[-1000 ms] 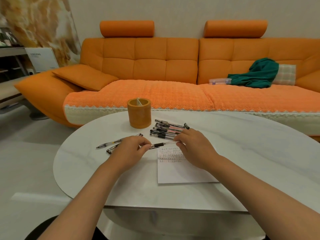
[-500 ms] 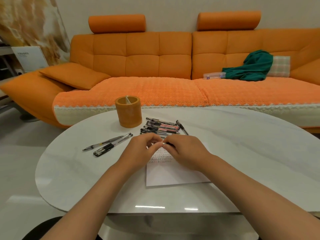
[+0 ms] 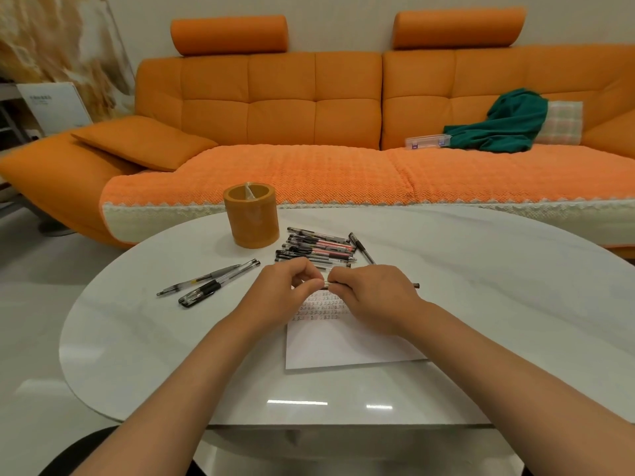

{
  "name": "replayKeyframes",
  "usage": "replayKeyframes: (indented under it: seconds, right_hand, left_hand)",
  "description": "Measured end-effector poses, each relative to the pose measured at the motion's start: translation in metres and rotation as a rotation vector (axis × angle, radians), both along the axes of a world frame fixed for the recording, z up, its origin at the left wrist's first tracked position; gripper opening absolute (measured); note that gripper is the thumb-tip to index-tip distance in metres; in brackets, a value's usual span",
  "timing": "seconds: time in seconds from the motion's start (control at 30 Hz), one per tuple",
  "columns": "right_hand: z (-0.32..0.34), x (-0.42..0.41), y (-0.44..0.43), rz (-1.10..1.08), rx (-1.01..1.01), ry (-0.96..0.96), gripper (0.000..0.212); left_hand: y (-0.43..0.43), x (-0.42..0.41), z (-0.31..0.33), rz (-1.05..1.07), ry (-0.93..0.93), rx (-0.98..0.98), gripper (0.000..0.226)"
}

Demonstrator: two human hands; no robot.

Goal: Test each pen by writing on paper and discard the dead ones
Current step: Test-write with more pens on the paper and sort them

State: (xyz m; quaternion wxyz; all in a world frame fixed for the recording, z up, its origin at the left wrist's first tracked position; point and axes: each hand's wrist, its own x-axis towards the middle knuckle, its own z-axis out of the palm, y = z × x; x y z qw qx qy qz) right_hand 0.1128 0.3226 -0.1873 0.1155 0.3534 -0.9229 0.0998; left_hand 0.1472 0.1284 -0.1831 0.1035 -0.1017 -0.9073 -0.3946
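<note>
While your left hand [image 3: 292, 286] and right hand [image 3: 371, 293] both pinch one pen [image 3: 415, 286], fingertips meeting at its middle just above the paper [image 3: 343, 345], hold it level and ease what seems the cap straight along it, clear of the pile of pens [image 3: 316, 250] beyond your knuckles.

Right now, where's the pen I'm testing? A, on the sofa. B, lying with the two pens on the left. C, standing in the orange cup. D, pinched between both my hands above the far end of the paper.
D: the left hand and right hand both pinch the pen, whose end pokes out past the right hand, just above the written end of the paper.
</note>
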Motion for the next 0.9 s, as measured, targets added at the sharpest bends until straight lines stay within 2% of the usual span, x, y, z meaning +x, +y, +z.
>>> replayKeyframes:
  seconds: [0.27,0.37,0.5,0.63,0.73,0.83,0.9]
  right_hand:
    - [0.007,0.003,0.002,-0.053,-0.054,-0.212,0.035]
    - [0.01,0.003,0.008,-0.055,-0.162,-0.358,0.023]
    - [0.017,-0.001,0.011,-0.077,-0.407,-0.514,0.022]
    - [0.02,0.001,0.01,-0.087,-0.78,-0.816,0.035]
    - [0.019,0.001,0.011,-0.06,-0.958,-1.037,0.045]
    - [0.014,-0.001,0.012,-0.025,-0.958,-1.12,0.059]
    - [0.009,0.0,0.012,0.012,-0.905,-1.091,0.051]
  left_hand:
    - [-0.006,-0.003,0.0,0.01,-0.043,-0.036,0.01]
    - [-0.007,-0.004,-0.001,0.044,-0.053,-0.132,0.016]
    - [-0.007,-0.005,-0.004,0.059,-0.098,-0.278,0.015]
    - [-0.006,-0.007,-0.005,0.055,-0.152,-0.377,0.016]
    - [-0.004,-0.009,-0.005,0.057,-0.152,-0.404,0.017]
    - [-0.003,-0.01,-0.006,0.045,-0.149,-0.416,0.01]
    - [-0.001,-0.011,-0.007,0.036,-0.146,-0.429,0.018]
